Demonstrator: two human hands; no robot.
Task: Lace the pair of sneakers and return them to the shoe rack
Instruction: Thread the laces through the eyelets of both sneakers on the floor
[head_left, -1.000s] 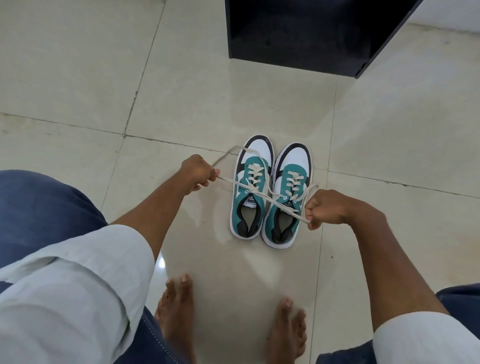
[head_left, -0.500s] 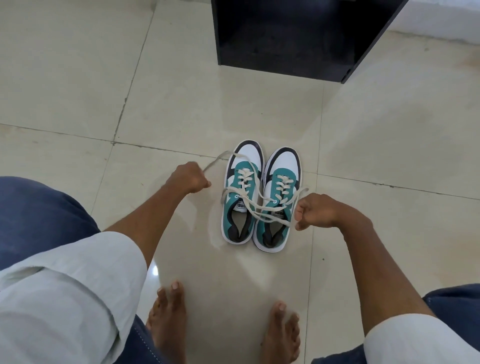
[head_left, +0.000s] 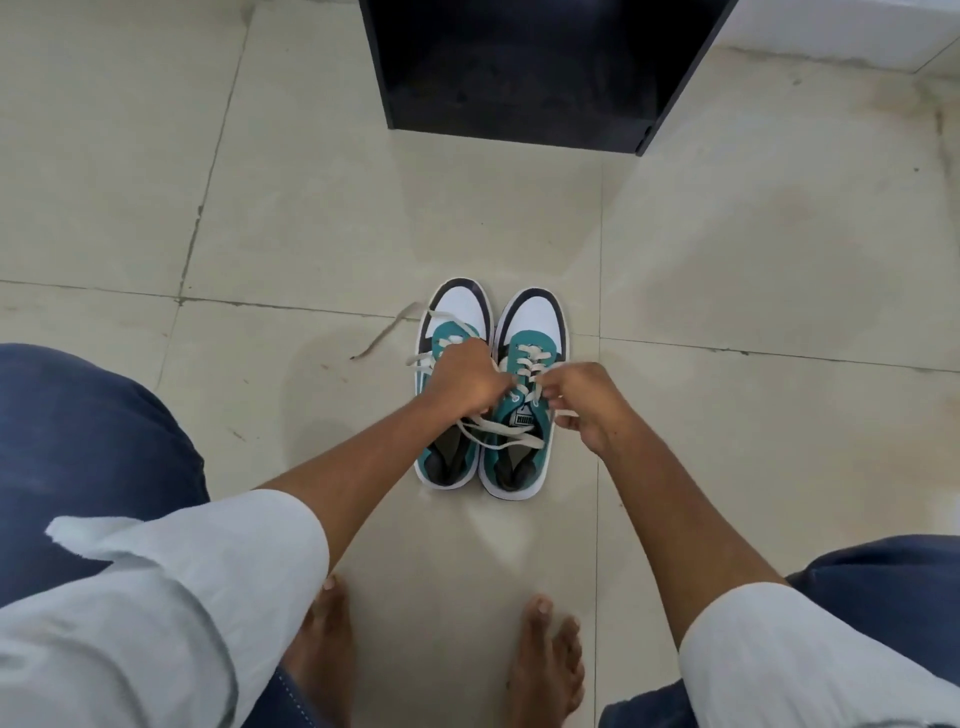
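Two teal, white and black sneakers stand side by side on the floor, toes pointing away: the left sneaker (head_left: 449, 447) and the right sneaker (head_left: 532, 325). Cream laces (head_left: 501, 431) run through the eyelets and drape loosely across both tongues. My left hand (head_left: 465, 379) rests over the left sneaker's laces, its fingers pinched on a lace of the right sneaker. My right hand (head_left: 582, 400) pinches the other lace at the right sneaker's edge. A loose lace end (head_left: 387, 332) trails on the floor to the left.
A black open shoe rack (head_left: 524, 67) stands on the beige tiled floor a short way beyond the shoes. My bare feet (head_left: 545, 660) are planted just behind the sneakers, with my knees at both lower corners. A white ledge (head_left: 857, 31) runs at top right.
Both hands have come inward from wide apart to meet over the sneakers. The lace that was stretched taut now hangs slack across the tongues, and one end lies on the floor.
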